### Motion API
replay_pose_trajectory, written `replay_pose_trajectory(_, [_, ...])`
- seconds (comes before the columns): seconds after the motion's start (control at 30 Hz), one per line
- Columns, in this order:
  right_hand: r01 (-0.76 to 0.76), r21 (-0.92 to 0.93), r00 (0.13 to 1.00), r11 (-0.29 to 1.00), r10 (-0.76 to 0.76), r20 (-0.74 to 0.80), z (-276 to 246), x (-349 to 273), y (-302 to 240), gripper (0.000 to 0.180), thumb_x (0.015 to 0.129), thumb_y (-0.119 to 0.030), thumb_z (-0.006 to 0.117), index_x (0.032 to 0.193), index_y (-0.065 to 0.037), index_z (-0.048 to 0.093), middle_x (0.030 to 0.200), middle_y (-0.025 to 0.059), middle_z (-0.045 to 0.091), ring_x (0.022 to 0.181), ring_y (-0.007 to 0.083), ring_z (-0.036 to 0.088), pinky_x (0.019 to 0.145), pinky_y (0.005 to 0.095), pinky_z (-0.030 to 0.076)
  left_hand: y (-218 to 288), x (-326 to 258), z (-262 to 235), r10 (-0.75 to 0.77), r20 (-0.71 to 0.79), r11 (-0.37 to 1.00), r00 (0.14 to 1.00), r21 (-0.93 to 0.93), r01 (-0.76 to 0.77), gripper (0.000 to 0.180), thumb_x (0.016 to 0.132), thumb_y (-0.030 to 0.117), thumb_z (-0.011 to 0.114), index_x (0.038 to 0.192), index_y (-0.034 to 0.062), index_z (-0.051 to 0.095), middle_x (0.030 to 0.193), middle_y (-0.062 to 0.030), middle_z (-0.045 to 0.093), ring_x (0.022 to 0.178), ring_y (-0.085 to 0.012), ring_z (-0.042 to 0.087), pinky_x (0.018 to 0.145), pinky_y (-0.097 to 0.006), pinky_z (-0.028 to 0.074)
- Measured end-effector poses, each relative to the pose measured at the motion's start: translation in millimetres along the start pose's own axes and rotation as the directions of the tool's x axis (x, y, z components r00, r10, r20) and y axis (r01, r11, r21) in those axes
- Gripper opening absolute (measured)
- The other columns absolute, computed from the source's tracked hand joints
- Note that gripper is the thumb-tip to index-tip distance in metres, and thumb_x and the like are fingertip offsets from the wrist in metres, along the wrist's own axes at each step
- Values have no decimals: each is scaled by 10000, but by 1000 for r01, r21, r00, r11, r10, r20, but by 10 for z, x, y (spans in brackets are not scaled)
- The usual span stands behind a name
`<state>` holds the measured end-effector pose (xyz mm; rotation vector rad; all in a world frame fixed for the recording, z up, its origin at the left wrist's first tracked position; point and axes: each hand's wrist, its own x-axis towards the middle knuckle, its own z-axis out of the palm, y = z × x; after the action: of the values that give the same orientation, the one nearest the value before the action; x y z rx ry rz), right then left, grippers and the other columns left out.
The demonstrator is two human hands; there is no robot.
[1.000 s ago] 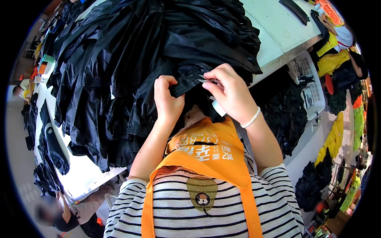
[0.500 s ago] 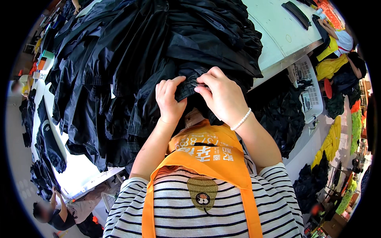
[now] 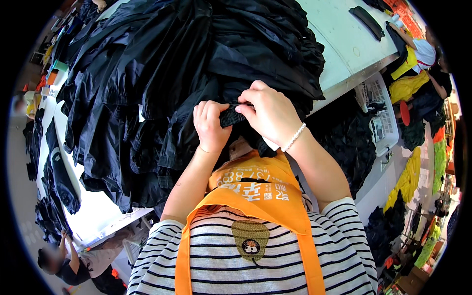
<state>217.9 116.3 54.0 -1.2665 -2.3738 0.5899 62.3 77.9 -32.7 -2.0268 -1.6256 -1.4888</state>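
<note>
My left hand [image 3: 211, 127] is closed in a fist around one end of a ribbed black band [image 3: 231, 116], knuckles up. My right hand [image 3: 272, 115] pinches the other end of the same band between thumb and fingertips, so both hands are holding it with almost no gap between them. The band is the edge of a black garment [image 3: 246, 73] that belongs to the large pile of black clothing [image 3: 147, 88] heaped on the tabletop [image 3: 344, 44]. It sits at the near edge of the pile, just above my orange apron [image 3: 255, 191].

A white bead bracelet [image 3: 294, 137] is on my right wrist. I wear a striped shirt [image 3: 221, 255] under the apron.

Surroundings:
- The pile covers most of the white tabletop — only the far right part shows bare, with a flat black piece [image 3: 366, 22] lying on it.
- A white plastic basket [image 3: 383, 115] stands to the right, below the tabletop edge, beside more dark cloth [image 3: 344, 147].
- Yellow and green fabric [image 3: 410, 179] lies farther right.
- Another person [image 3: 73, 258] is at lower left — well apart from my hands.
</note>
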Motion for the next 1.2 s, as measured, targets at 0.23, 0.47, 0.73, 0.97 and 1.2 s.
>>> replay_pose_trajectory(0.23, [16, 153, 1000, 988, -14, -15, 68, 78, 59, 134, 795, -145, 709, 835, -23, 668, 803, 90, 606, 685, 271, 623, 654, 351, 497, -9, -1, -10, -16, -41, 999, 999, -30, 15, 318, 559, -59, 682, 799, 75, 523, 745, -71, 571, 707, -287, 538, 659, -366, 404])
replay_pose_trajectory(0.47, [60, 248, 998, 967, -52, -36, 88, 77, 106, 126, 789, -106, 717, 860, -15, 667, 763, 78, 590, 637, 204, 597, 610, 291, 472, 5, 17, -29, -24, -25, 1000, 999, -7, 24, 302, 571, -52, 690, 789, 77, 526, 745, -71, 569, 712, -282, 541, 661, -362, 409])
replay_pose_trajectory(0.73, [-8, 592, 880, 806, 287, -379, -30, -436, 413, 255, 829, -208, 745, 732, -24, 598, 608, 12, 513, 571, 44, 448, 516, 215, 375, -10, 311, -88, -442, 141, 872, 886, -163, 461, 240, 647, -1, 758, 778, 19, 557, 715, -129, 606, 676, -310, 612, 632, -333, 486])
replay_pose_trajectory(0.97, [-312, 573, 837, 758, 505, -212, 575, -1151, 774, 353, 810, -280, 743, 713, 16, 576, 647, 67, 578, 565, 90, 468, 523, 257, 391, 128, 555, 116, -401, 196, 905, 895, -69, 420, 229, 673, 69, 770, 795, 29, 581, 780, -128, 642, 753, -303, 627, 686, -370, 495])
replay_pose_trajectory(1.2, [-165, 783, 760, 600, 583, -286, 732, -892, 940, 281, 902, -119, 606, 691, 0, 463, 569, 13, 403, 567, 58, 352, 499, 277, 316, 497, 589, 341, 392, -32, 910, 920, -132, -392, 572, 653, 181, 837, 1126, 55, 541, 1016, -108, 590, 913, -321, 566, 820, -386, 433])
